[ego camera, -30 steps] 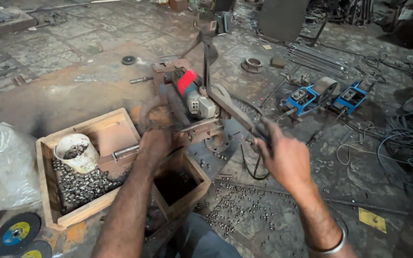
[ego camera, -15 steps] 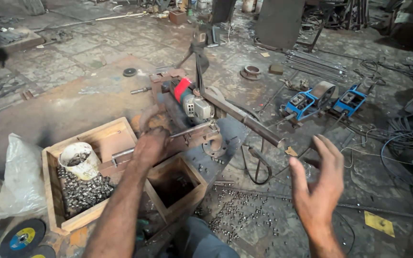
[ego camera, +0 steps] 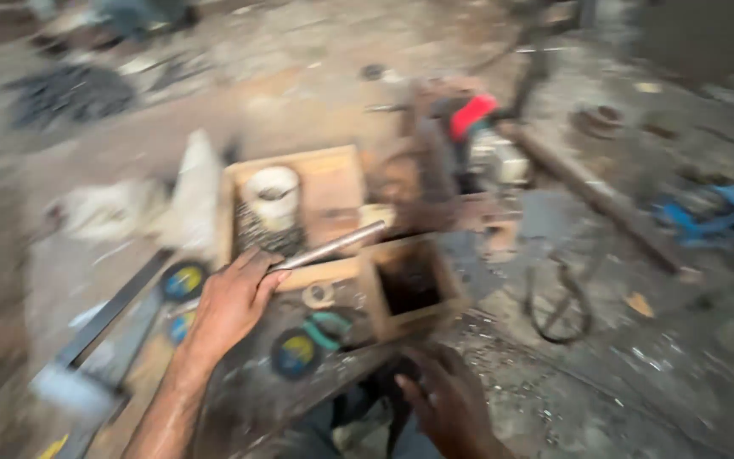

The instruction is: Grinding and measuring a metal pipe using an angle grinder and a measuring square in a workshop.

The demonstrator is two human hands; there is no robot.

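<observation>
Whole frame smeared by motion; fine detail is unreliable.

Nearest, bottom edge: right hand (ego camera: pixel 448 404), low and dark, back of the hand up, fingers curled toward something dark beside the knee. Whether it grips anything cannot be told; the palm side is hidden and the wrist is cut off by the frame.

Just beyond, left of centre: left hand (ego camera: pixel 231 299), fingers wrapped closed around the near end of a metal rod (ego camera: pixel 333 246). The rod's long axis runs from the hand up and to the right, its far end over the joint between two wooden boxes. So the rod lies away and rightward from the grip, and the left hand is the one on it; the right hand is well apart from it.

Around the left hand: round cutting discs (ego camera: pixel 296 353) with yellow and blue centres lie flat on the floor, one just below the hand, others to its left. A long dark metal bar (ego camera: pixel 104 319) slants off to the lower left.

Middle: a small open wooden box (ego camera: pixel 409 289), dark inside, contents not readable. Behind it a larger wooden box (ego camera: pixel 333 191) holding a white tub (ego camera: pixel 270 194) and a grey heap of small metal pieces.

Farther: a rusty cutting machine (ego camera: pixel 469 149) with a red part on top. A blue tool (ego camera: pixel 711 208) sits far right, too blurred to name.
</observation>
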